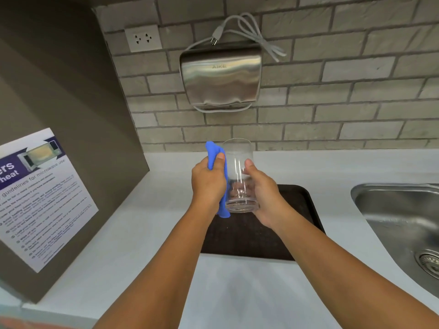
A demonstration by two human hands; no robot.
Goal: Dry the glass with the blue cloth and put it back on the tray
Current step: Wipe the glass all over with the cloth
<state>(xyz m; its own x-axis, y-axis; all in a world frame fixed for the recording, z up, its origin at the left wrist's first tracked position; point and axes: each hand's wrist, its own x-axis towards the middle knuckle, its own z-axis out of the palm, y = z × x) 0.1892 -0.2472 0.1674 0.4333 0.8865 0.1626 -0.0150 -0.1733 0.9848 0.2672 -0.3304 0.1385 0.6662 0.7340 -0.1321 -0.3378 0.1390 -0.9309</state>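
Glass (238, 176) sits gripped in the right hand (263, 193) above the tray (304, 210). Left hand (207, 184) fingers clamp the blue cloth (212, 155) against its side.

A shared kitchenette, likely in an office or dormitory. A steel sink (399, 217) is set in the white counter (237, 288) at 3 o'clock; a hand dryer (221, 79) hangs on the grey brick wall (344, 67) at 12, beside a socket (143, 39). A poster (45, 198) of microwave guidelines sits at 9.
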